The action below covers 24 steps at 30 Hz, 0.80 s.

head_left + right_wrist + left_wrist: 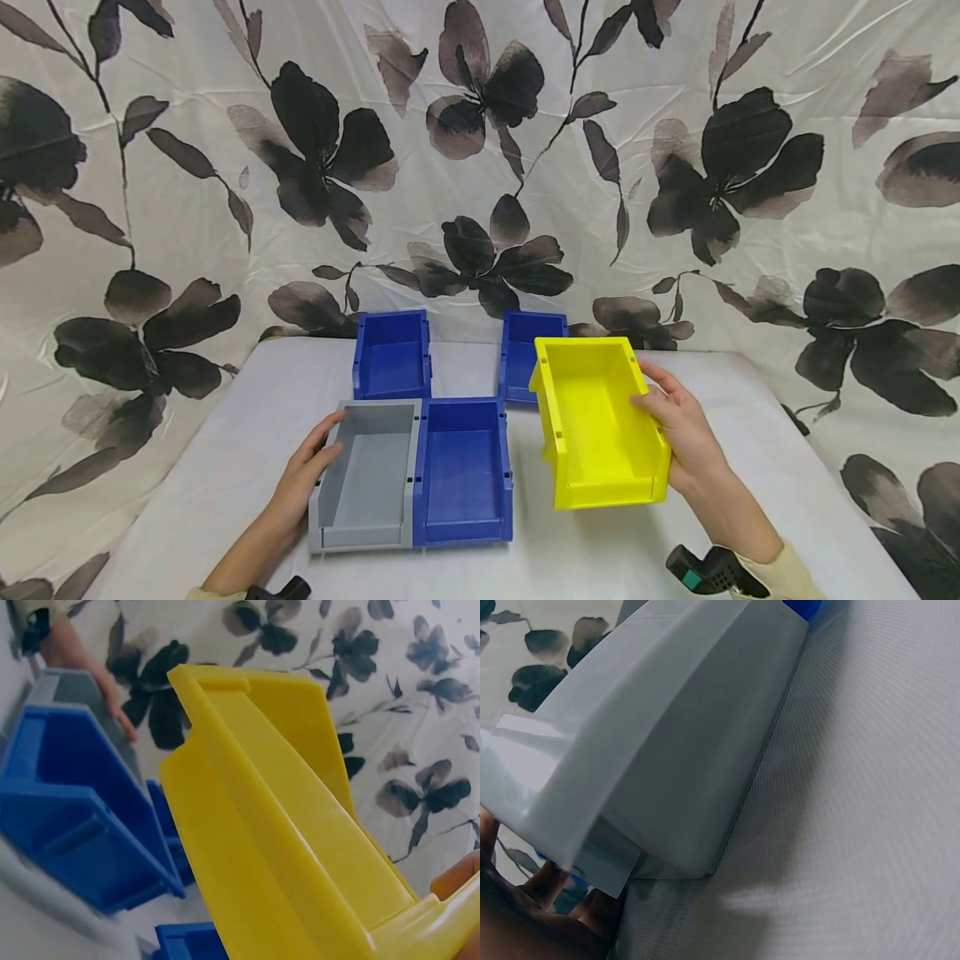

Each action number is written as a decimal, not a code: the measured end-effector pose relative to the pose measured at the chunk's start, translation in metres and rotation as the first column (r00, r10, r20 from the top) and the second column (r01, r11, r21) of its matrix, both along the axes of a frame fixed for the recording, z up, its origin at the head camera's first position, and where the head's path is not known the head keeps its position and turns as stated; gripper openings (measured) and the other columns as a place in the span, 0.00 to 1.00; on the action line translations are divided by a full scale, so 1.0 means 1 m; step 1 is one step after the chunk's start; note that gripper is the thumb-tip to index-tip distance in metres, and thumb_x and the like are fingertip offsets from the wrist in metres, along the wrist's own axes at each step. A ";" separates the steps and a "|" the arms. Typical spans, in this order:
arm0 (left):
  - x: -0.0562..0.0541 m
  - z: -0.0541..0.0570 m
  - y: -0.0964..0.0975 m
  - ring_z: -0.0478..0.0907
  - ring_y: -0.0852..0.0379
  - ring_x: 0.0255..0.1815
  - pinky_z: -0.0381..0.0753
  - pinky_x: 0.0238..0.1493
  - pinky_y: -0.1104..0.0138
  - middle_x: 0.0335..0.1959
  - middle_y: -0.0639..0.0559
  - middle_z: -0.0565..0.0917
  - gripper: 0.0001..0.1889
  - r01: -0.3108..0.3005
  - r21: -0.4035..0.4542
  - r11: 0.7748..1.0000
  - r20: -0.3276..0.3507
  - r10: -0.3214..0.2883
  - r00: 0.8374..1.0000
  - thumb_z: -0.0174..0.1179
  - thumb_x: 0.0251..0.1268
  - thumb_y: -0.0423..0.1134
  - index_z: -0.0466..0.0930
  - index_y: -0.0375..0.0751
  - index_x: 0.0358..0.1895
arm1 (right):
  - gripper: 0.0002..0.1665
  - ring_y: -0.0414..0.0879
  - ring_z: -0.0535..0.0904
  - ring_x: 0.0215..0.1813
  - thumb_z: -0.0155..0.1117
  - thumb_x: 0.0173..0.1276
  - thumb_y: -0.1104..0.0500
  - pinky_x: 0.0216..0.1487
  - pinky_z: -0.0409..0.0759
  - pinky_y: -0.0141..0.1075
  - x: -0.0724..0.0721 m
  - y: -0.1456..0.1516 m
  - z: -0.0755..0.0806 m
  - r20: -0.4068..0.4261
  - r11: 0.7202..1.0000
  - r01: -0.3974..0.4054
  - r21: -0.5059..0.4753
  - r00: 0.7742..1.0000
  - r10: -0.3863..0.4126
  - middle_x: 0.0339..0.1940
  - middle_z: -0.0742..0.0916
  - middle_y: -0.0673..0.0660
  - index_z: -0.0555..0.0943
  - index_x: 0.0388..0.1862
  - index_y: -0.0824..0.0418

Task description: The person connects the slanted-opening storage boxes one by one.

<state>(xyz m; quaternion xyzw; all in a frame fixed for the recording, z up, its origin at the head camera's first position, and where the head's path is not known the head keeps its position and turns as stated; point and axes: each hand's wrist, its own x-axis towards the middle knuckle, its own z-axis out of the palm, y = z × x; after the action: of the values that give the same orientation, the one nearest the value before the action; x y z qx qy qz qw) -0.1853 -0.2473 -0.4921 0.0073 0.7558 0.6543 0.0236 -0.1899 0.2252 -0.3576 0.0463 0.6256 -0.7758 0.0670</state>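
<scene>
In the head view my right hand point(678, 425) grips the right side of a yellow storage bin point(596, 417), thumb on the side wall. It holds this bin above the table, tilted with its hollow facing me. My left hand point(300, 471) holds the left rim of a grey bin point(375, 471), with thumb and fingertips at the edge. A blue bin point(461, 475) stands side by side with the grey one. In the left wrist view the grey bin's outer wall point(690, 750) hides part of the fingers point(544, 885).
Behind the grey bin stands another blue bin point(392, 358). A further blue bin point(517, 354) is partly hidden by the yellow one. All rest on a white-covered table point(247, 433), with a flower-patterned cloth point(472, 167) hanging at its back edge.
</scene>
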 end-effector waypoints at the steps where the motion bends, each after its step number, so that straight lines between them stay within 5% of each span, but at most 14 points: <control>1: 0.000 0.000 0.000 0.31 0.40 0.77 0.36 0.68 0.37 0.79 0.44 0.39 0.28 0.001 0.003 1.000 0.000 -0.001 1.000 0.46 0.78 0.44 0.54 0.49 0.76 | 0.32 0.49 0.76 0.56 0.56 0.73 0.63 0.54 0.78 0.40 0.002 -0.002 0.000 -0.001 1.000 0.001 0.000 1.000 -0.001 0.62 0.72 0.56 0.59 0.72 0.52; 17: 0.000 0.000 0.000 0.31 0.40 0.77 0.36 0.68 0.36 0.79 0.43 0.40 0.27 0.003 -0.003 1.000 -0.007 -0.003 1.000 0.46 0.78 0.43 0.54 0.49 0.76 | 0.33 0.55 0.73 0.55 0.53 0.71 0.67 0.57 0.76 0.42 0.012 -0.024 -0.016 0.049 0.997 0.060 0.048 0.997 -0.063 0.58 0.71 0.59 0.60 0.72 0.51; 24: 0.000 0.000 0.000 0.31 0.40 0.77 0.36 0.68 0.36 0.79 0.43 0.39 0.28 0.006 -0.002 1.000 -0.004 -0.006 1.000 0.46 0.78 0.44 0.53 0.49 0.76 | 0.34 0.52 0.73 0.49 0.55 0.69 0.68 0.51 0.77 0.37 0.008 -0.028 -0.027 0.054 0.989 0.099 0.113 0.993 -0.105 0.40 0.72 0.54 0.63 0.71 0.52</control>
<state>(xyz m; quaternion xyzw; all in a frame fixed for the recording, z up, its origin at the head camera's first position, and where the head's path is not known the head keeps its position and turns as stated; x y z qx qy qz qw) -0.1852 -0.2475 -0.4917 0.0110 0.7565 0.6535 0.0242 -0.1819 0.1975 -0.3841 0.1052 0.6622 -0.7407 0.0432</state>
